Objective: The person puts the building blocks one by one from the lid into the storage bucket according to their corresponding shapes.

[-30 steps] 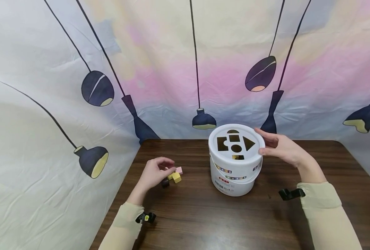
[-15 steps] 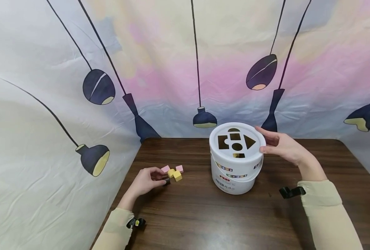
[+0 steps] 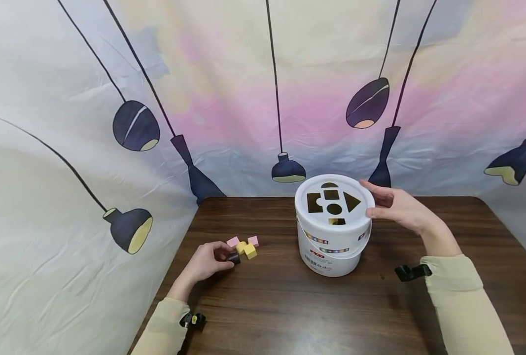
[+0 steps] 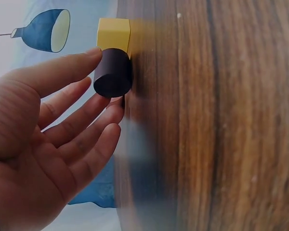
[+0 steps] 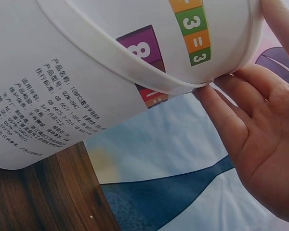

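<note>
In the head view my left hand [image 3: 205, 262] is low over the table at a small black cylinder block [image 3: 233, 258]. The left wrist view shows the thumb tip at this cylinder's edge and loosely bent fingers at its other side; the block lies on the tabletop. A yellow cube [image 3: 250, 251], another yellow block [image 3: 241, 247] and two pink blocks [image 3: 233, 241] are grouped just beyond. My right hand [image 3: 400, 211] holds the upper side of a white bucket [image 3: 320, 254], thumb at the near rim and fingers behind. Shaped holes pierce its white lid [image 3: 304, 209].
Everything stands on a dark wood table [image 3: 280, 315]. The bucket's white handle [image 5: 120, 60] hangs down across its front. Behind the table is a cloth backdrop [image 3: 227, 98] printed with hanging lamps. Black wrist mounts [image 3: 413, 272] sit at both sleeves.
My left hand has drawn back from over the blocks to their near left side, uncovering the pink and yellow ones, and come around the black cylinder. The right hand stays on the bucket.
</note>
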`<state>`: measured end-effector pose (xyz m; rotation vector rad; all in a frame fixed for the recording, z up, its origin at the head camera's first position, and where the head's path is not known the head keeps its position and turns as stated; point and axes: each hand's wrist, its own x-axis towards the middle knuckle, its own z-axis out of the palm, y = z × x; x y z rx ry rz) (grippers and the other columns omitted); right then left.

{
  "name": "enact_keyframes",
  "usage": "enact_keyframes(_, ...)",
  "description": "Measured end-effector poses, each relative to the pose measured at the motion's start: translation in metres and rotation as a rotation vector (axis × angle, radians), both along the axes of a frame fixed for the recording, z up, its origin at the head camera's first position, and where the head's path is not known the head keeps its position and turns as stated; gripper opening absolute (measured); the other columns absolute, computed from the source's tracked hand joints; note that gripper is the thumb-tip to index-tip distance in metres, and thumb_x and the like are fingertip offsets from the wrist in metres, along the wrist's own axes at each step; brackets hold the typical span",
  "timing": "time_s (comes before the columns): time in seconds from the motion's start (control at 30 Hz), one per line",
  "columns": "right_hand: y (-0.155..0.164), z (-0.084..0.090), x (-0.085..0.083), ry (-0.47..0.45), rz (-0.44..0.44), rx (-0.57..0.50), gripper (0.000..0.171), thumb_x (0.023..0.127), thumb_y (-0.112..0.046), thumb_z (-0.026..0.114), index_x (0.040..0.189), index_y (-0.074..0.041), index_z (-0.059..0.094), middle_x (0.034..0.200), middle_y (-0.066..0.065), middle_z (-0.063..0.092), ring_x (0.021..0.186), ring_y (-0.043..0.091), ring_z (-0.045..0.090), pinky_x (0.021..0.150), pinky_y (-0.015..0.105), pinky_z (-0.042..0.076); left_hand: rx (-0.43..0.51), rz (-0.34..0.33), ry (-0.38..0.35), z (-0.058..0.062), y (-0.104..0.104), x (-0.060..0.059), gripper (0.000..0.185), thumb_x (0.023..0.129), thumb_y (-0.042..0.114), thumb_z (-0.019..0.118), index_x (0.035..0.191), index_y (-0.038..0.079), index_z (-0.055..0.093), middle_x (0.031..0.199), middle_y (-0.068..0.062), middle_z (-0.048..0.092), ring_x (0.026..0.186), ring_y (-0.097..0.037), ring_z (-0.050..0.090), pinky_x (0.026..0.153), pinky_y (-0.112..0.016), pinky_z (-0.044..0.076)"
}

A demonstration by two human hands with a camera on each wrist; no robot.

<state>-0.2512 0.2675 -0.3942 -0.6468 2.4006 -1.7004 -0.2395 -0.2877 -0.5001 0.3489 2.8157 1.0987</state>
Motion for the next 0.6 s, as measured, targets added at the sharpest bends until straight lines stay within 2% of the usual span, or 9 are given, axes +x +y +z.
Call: enact_keyframes(0.6,0.0,-0.0011,0.0012,-0.005,-0.003,-0.005,0.081,0.1,-0.005,0.076,0.168,-0.009,0.034,0.164,0.024,0.043,0.13,-0.004,0.056,0.099,0.021,0.053,-0.029,0.021,0.002,-0.0085,-0.0009,-0.0027,0.03,0.081,0.008,0.095,0.106,0.013,0.079,0.094,0.003,0.072,0.087,-0.014,0.067,0.079,-0.036,0.056)
